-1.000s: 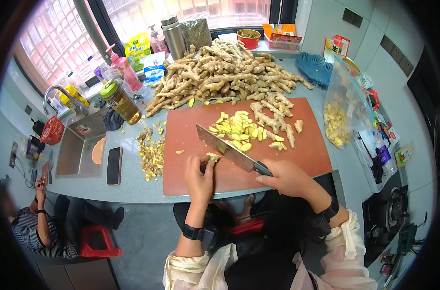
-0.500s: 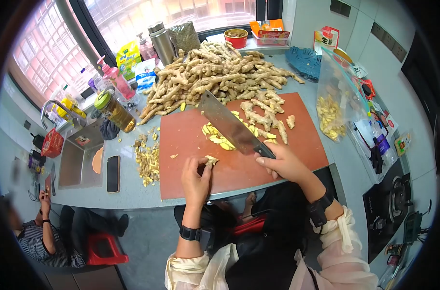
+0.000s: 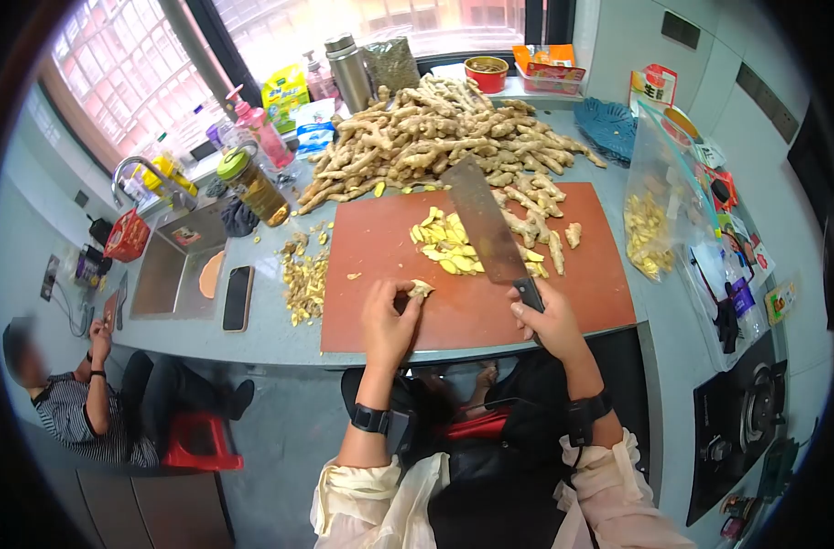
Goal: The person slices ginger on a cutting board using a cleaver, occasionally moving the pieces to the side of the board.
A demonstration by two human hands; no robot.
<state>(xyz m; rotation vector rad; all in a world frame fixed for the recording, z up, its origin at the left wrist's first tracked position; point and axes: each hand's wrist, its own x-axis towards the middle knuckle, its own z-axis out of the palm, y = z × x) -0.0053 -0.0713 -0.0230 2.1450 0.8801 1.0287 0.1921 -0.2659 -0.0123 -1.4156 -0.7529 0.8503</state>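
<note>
My right hand (image 3: 549,320) is closed round the black handle of a cleaver (image 3: 487,222). Its broad blade slants up and away over the brown cutting board (image 3: 380,247). At the board's near side, my left hand (image 3: 388,318) pinches a small piece of ginger (image 3: 422,288) between thumb and fingers. Yellow ginger slices (image 3: 443,240) lie in a heap left of the blade, which hides part of them. Unsliced ginger roots (image 3: 531,220) rest on the board's far right, and a large pile of ginger (image 3: 435,137) stands behind it.
Ginger trimmings (image 3: 303,279) and a phone (image 3: 238,298) lie left of the board, near the sink (image 3: 165,293). A clear bag of ginger slices (image 3: 649,229) stands at right, with a stove (image 3: 742,421) nearer. Another person (image 3: 87,403) sits at far left.
The cleaver has swung rightward and stands steeper, showing more of the slices. My left hand still pinches the ginger piece. The whole view has shifted, so the counter appears farther right.
</note>
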